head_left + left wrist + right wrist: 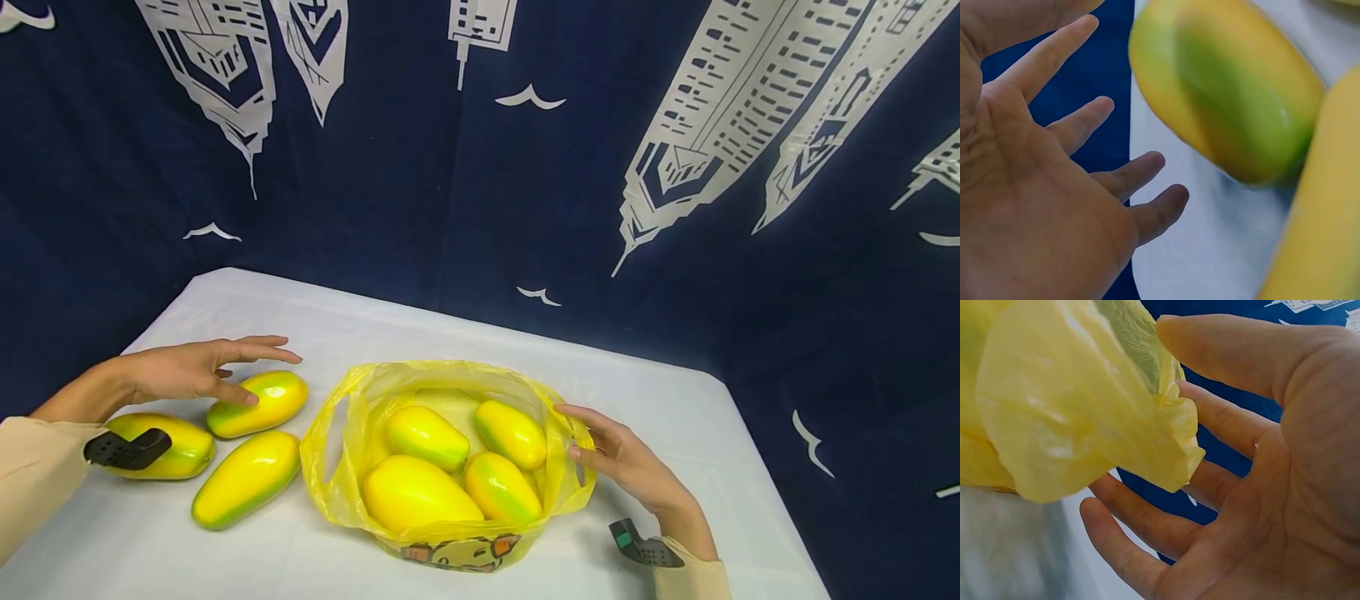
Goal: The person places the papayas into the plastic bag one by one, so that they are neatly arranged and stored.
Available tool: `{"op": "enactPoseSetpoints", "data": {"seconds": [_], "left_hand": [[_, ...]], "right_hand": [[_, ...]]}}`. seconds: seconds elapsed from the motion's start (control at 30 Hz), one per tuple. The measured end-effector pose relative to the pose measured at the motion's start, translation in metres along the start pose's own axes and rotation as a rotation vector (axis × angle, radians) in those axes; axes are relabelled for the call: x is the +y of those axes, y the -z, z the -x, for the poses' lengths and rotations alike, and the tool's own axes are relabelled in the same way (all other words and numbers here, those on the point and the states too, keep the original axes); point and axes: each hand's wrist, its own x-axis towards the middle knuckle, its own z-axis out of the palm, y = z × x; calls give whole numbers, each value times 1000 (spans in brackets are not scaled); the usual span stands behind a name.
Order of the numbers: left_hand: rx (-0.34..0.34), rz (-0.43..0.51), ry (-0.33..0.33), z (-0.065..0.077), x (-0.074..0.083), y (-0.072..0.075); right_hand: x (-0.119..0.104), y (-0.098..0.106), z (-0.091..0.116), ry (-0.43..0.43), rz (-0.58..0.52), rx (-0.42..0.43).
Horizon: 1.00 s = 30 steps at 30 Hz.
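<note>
My left hand hovers palm down with fingers spread over a glossy yellow-green mango. Its thumb reaches over that mango; whether it touches cannot be told. The left wrist view shows the palm and fingers apart from a mango. Two more lie close by: a mango in front and a mango partly behind the wrist strap. A yellow plastic bag stands wide-mouthed at the centre with several mangoes inside. Beside its right handle is my right hand, thumb and fingers loosely extended around the bag's edge.
The white-covered table has its back edge against a dark blue curtain with white building prints. Black straps sit on both wrists. An animal face is printed on the bag's front.
</note>
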Motion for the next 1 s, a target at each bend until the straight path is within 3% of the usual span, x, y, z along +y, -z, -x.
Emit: {"op": "enactPoseSetpoints", "data": {"seconds": [0.4, 0.73, 1.0], "left_hand": [[-56, 173, 81, -2, -12, -15], [-71, 226, 87, -3, -13, -19], [-60, 203, 22, -5, -16, -22]], "right_hand": [[0, 0, 1, 7, 8, -2], [2, 0, 0, 2, 17, -1], [1, 0, -1, -2, 28, 7]]}}
